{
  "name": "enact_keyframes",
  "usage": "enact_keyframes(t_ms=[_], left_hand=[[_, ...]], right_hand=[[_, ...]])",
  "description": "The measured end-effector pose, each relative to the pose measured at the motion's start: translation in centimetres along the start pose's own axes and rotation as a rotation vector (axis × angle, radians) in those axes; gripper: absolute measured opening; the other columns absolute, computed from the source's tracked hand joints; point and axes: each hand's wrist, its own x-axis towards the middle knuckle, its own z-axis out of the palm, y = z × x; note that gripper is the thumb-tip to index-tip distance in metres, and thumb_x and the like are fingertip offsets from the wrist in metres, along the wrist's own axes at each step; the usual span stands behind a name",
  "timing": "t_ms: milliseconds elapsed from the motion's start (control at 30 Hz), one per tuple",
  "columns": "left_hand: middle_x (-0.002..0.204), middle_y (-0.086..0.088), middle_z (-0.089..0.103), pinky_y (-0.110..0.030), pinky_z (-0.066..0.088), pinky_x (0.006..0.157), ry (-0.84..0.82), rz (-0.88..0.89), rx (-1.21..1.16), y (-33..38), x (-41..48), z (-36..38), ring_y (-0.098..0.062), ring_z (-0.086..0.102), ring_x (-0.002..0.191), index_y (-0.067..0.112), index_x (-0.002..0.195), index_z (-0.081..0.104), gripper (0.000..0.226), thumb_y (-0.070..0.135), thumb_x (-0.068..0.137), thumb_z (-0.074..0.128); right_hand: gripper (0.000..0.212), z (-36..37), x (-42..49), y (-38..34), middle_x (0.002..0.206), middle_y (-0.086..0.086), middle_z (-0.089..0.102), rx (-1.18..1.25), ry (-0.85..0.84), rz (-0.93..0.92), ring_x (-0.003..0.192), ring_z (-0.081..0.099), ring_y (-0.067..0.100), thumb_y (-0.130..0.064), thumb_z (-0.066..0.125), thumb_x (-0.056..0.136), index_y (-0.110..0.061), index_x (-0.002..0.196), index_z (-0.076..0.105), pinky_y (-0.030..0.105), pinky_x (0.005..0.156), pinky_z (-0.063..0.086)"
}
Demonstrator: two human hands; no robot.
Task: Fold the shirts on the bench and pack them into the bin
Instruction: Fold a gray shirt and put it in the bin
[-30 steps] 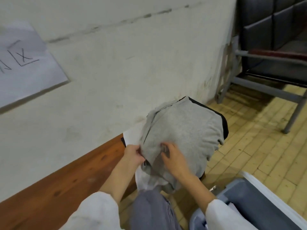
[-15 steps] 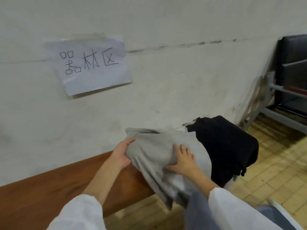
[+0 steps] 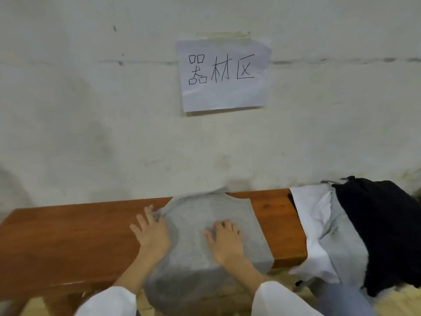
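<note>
A grey shirt [image 3: 193, 226] lies spread across the brown wooden bench [image 3: 68, 238], its collar toward the wall and its lower part hanging over the front edge. My left hand [image 3: 151, 233] lies flat with spread fingers at the shirt's left edge, partly on the bench. My right hand [image 3: 224, 241] presses flat on the middle of the grey shirt. At the bench's right end sits a pile of clothes: a white shirt [image 3: 314, 215], a grey one [image 3: 344, 245] and a black one [image 3: 382, 215]. The bin is out of view.
A plastered wall runs directly behind the bench, with a paper sign [image 3: 224, 74] taped to it. Yellow brick floor [image 3: 407, 302] shows at the lower right. The left half of the bench is bare wood.
The grey shirt has been carried left off the pile and laid flat on the bench. Both hands went from gripping it to lying flat on it. The view swung left; the bin has left the frame.
</note>
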Motion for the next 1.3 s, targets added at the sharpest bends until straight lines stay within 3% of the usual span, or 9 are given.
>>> enact_keyframes(t_ms=[100,200,267,500,667,800,1000,1167,1300], left_hand=[[0.156,-0.017,-0.016,-0.051,-0.014,0.112,0.191,0.235,0.067,2.3,-0.4,2.0,-0.04,-0.01,0.144,0.016,0.152,0.016,0.058,0.01,0.097,0.032],[0.16,-0.009,-0.003,-0.047,-0.002,0.119,0.056,0.253,-0.019,4.6,-0.1,3.9,-0.027,-0.003,0.147,0.016,0.152,0.011,0.053,0.025,0.101,0.023],[0.161,-0.005,0.001,-0.054,-0.001,0.117,0.023,0.218,-0.067,5.4,0.8,4.8,-0.026,-0.001,0.147,0.022,0.152,0.01,0.055,0.038,0.101,0.021],[0.16,-0.002,-0.003,-0.055,-0.006,0.113,-0.007,0.07,-0.144,1.9,8.5,3.3,-0.028,-0.007,0.146,0.032,0.151,0.006,0.091,0.081,0.079,0.03],[0.16,-0.004,0.003,-0.052,-0.001,0.116,-0.005,0.093,-0.133,2.0,11.5,3.3,-0.028,-0.002,0.146,0.03,0.15,0.018,0.084,0.079,0.082,0.027],[0.16,-0.007,-0.005,-0.052,-0.004,0.115,-0.01,0.092,-0.14,1.6,11.0,3.5,-0.029,-0.008,0.146,0.026,0.152,0.008,0.087,0.077,0.084,0.023],[0.16,-0.01,-0.007,-0.064,-0.009,0.111,0.041,0.019,-0.094,1.6,7.1,3.9,-0.036,-0.008,0.145,0.019,0.153,0.001,0.089,0.075,0.085,0.017],[0.159,-0.003,-0.016,-0.069,-0.012,0.105,-0.039,0.091,-0.036,2.2,3.5,4.9,-0.039,-0.016,0.143,0.033,0.15,-0.009,0.087,0.081,0.08,0.01],[0.16,-0.004,0.007,-0.059,0.006,0.112,0.059,0.151,-0.159,1.6,1.0,4.4,-0.032,0.005,0.146,0.029,0.151,0.011,0.075,0.071,0.089,0.016]], right_hand=[[0.061,0.3,0.8,2.2,0.158,0.008,0.011,-0.027,0.038,0.038,0.145,0.011,0.027,-0.046,0.026,0.101,-0.015,0.151,0.013,0.039,0.119,0.008],[0.088,1.2,1.0,4.6,0.16,0.002,-0.006,-0.072,0.008,0.008,0.147,-0.01,0.022,-0.072,-0.007,0.08,-0.022,0.152,-0.001,0.039,0.118,-0.008],[0.101,1.8,1.4,5.7,0.159,-0.001,-0.013,-0.108,0.035,-0.013,0.143,-0.02,0.018,-0.074,-0.024,0.065,-0.027,0.151,-0.006,0.037,0.116,-0.015],[0.092,1.8,4.3,5.8,0.155,-0.005,-0.024,-0.148,0.049,0.022,0.142,-0.026,0.017,-0.076,-0.014,0.07,-0.031,0.149,-0.013,0.037,0.109,-0.024],[0.086,2.3,7.7,5.2,0.158,-0.001,-0.019,-0.148,0.079,0.02,0.143,-0.023,0.02,-0.075,-0.007,0.077,-0.029,0.15,-0.011,0.041,0.114,-0.019],[0.082,2.7,7.2,5.0,0.158,-0.002,-0.018,-0.13,0.08,0.038,0.144,-0.022,0.019,-0.073,-0.005,0.08,-0.03,0.149,-0.013,0.042,0.117,-0.014],[0.086,2.8,3.2,5.3,0.158,-0.001,-0.02,-0.127,0.045,0.102,0.143,-0.024,0.021,-0.076,-0.023,0.066,-0.032,0.14,-0.027,0.043,0.116,-0.014],[0.092,2.2,-0.2,5.8,0.157,0.001,-0.022,-0.152,0.037,0.214,0.142,-0.024,0.035,-0.078,-0.015,0.066,-0.036,0.148,-0.015,0.051,0.114,-0.014],[0.087,1.5,-2.3,6.9,0.16,0.001,-0.008,-0.121,0.022,0.19,0.145,-0.016,0.031,-0.08,0.008,0.078,-0.032,0.151,0.003,0.05,0.115,-0.009]])
